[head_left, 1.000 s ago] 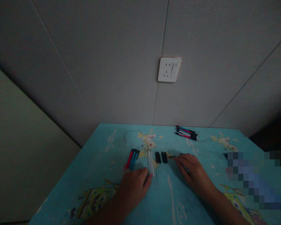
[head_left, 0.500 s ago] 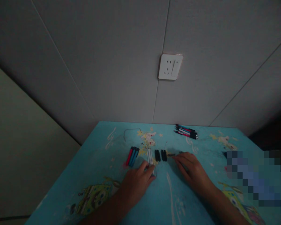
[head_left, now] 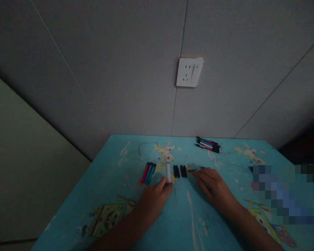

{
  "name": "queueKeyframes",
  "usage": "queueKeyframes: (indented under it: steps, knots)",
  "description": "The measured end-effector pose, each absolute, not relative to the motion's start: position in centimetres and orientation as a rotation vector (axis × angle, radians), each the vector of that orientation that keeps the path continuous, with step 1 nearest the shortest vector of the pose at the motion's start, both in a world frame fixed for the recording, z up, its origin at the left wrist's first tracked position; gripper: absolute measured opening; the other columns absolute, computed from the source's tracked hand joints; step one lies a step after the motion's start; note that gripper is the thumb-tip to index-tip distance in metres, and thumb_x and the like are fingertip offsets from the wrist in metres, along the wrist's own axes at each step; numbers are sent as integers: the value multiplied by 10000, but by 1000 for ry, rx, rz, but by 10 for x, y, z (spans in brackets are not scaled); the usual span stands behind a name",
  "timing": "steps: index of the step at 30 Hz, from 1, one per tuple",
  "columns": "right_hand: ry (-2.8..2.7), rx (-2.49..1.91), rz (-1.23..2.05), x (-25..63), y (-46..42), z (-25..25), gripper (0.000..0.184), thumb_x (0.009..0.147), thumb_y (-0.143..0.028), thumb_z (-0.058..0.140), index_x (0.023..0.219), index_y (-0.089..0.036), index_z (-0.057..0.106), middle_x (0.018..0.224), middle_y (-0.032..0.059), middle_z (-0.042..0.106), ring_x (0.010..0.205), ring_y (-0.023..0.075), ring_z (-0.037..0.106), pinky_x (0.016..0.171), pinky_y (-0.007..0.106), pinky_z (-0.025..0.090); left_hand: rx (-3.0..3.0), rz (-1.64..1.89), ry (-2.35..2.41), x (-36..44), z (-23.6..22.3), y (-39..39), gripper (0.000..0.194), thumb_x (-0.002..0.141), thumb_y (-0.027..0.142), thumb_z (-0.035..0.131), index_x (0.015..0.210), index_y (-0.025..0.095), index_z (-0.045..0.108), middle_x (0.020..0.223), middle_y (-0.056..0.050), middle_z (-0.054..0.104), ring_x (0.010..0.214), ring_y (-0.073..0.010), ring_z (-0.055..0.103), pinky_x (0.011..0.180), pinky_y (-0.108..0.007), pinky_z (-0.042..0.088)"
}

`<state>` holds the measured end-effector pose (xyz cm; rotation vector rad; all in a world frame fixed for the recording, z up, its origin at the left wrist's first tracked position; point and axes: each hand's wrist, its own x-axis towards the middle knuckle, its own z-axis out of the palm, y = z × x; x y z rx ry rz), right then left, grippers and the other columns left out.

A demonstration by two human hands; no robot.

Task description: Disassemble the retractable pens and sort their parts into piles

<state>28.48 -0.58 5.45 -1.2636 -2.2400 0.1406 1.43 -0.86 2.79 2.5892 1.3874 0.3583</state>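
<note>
At white rods (head_left: 168, 171) and dark pieces (head_left: 191, 171), half-curled hands (head_left: 155, 199) (head_left: 211, 183) hide whether they grip.

The blue printed counter (head_left: 99, 181) carries coloured tubes (head_left: 149, 173), white rods (head_left: 168, 171), black pieces (head_left: 183, 171) and, near its far edge, pens (head_left: 208, 145).

On my table (head_left: 170, 226): barrels (head_left: 150, 173), left; refills (head_left: 169, 171), right of them, at my left hand (head_left: 155, 198); pieces (head_left: 183, 171), two pairs, right again; my right hand (head_left: 211, 181), right of those; pens (head_left: 208, 145), behind it. Behind the table: wall (head_left: 120, 69), bearing a socket (head_left: 187, 72).
</note>
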Motion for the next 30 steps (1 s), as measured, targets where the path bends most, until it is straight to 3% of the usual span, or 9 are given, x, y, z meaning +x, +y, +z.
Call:
queueKeyframes:
  steps: [11,18,24,30]
  knots:
    - [-2264,-1283,191,289,-6,52,229,983,-207,497,1159,-220,642,1038,84,676,942,240,618,858,423,477,2612,473,1335,16,28,-7,276,940,147,550,1176,270,624,1070,-29,639,748,-160,658,608,-255,493]
    - [-2295,-1095,476,241,-28,55,203,977,-230,522,1155,-221,622,1039,75,657,967,227,588,883,407,473,2569,1116,968,12,45,-26,211,1000,200,451,1125,191,621,775,-26,593,666,-136,593,616,-243,490]
    - [-2374,-944,674,189,-58,48,188,961,-343,565,1079,-207,621,983,70,662,925,231,584,864,404,481,2371,1330,610,6,43,-37,269,993,155,408,1224,205,538,900,-61,575,833,-175,578,755,-299,526]
    - [-2215,-892,808,188,-58,49,257,938,-285,607,1183,-209,588,1101,81,671,1033,227,600,934,385,486,2158,1342,678,13,44,-36,296,1002,180,360,1238,224,533,979,-73,532,900,-192,558,807,-325,511]
